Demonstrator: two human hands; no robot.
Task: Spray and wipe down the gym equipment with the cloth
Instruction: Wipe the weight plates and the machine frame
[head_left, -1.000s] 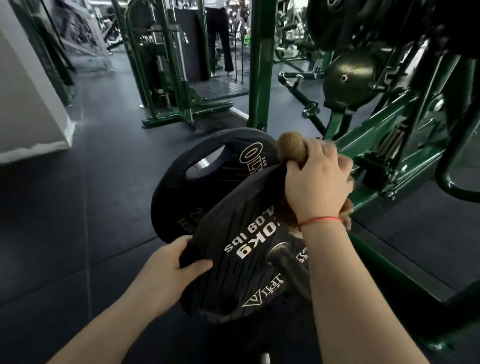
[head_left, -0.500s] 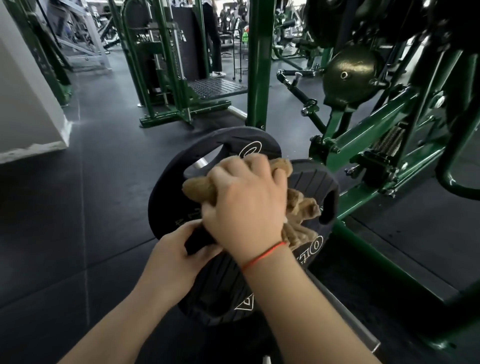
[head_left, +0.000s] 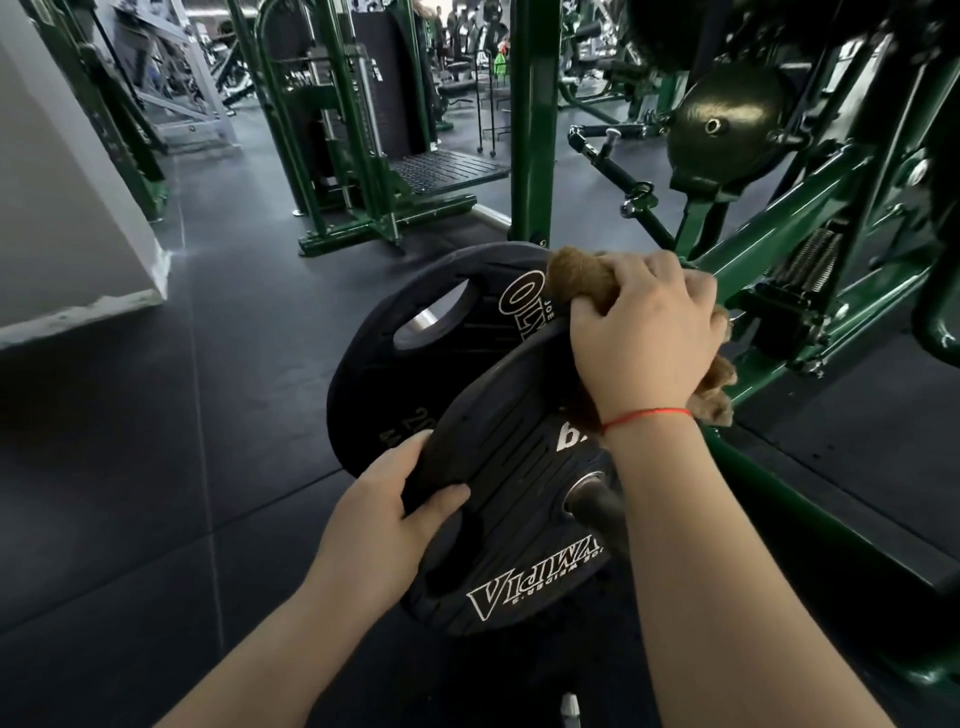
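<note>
Two black weight plates sit on a horizontal peg (head_left: 597, 506) in front of me. The near plate (head_left: 509, 493) carries white lettering; the far plate (head_left: 431, 322) stands behind it with an oval grip hole. My left hand (head_left: 389, 514) grips the near plate's left rim, thumb on its face. My right hand (head_left: 644, 338) holds a bunched brown cloth (head_left: 576, 280) against the near plate's upper right edge; more cloth hangs below the hand. No spray bottle is in view.
A green machine frame (head_left: 779, 234) with a spring and a dark round pad runs along the right. A green upright post (head_left: 530, 119) stands just behind the plates. Another green machine (head_left: 353, 156) and a white block (head_left: 62, 208) lie farther left on the black rubber floor.
My right hand has swept the cloth from the plate's left-centre face up to its upper right edge. The left hand keeps its grip on the rim.
</note>
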